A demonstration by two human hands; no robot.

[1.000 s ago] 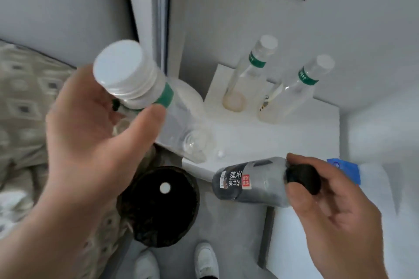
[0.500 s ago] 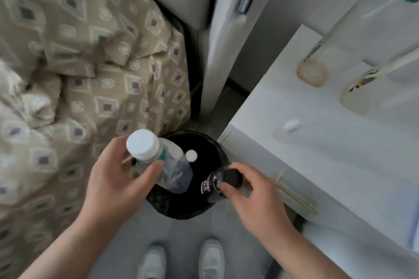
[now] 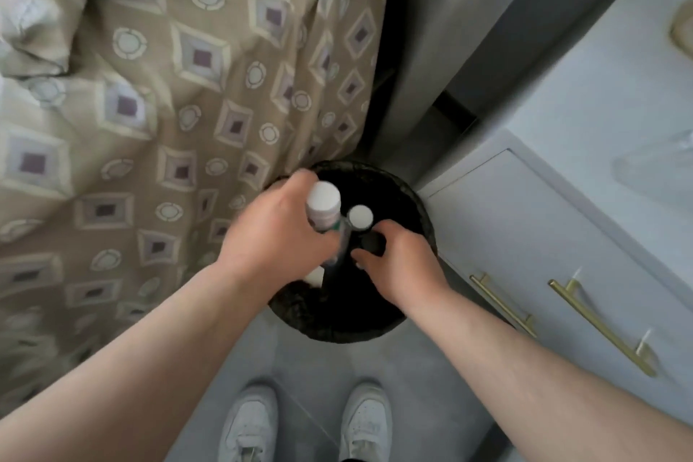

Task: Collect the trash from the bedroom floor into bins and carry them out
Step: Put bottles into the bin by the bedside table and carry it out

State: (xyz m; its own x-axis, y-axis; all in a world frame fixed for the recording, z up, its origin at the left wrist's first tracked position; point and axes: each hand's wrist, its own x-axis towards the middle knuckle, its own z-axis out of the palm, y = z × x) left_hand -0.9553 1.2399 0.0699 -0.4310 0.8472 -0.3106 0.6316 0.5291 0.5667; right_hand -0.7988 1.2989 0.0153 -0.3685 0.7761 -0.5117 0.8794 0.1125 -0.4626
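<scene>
A round black bin (image 3: pixel 408 306) stands on the grey floor between the bed and a white cabinet. Over its mouth my left hand (image 3: pixel 273 240) grips a clear plastic bottle with a white cap and green band (image 3: pixel 323 208), held upright with its body down in the bin. My right hand (image 3: pixel 393 261) grips a dark bottle by its black cap (image 3: pixel 371 242); the rest of that bottle is lost against the bin's dark inside. Another white cap (image 3: pixel 360 217) shows inside the bin between the two hands.
The bed with a beige patterned cover (image 3: pixel 168 105) fills the left side. A white cabinet with gold bar handles (image 3: pixel 600 323) stands right of the bin. My white shoes (image 3: pixel 307 424) stand on the floor below it. A white door frame (image 3: pixel 423 49) rises behind.
Both hands have gone down with their bottles into the bin's mouth and closer together. The view has tipped further down, and the bottles on the cabinet top have left the frame.
</scene>
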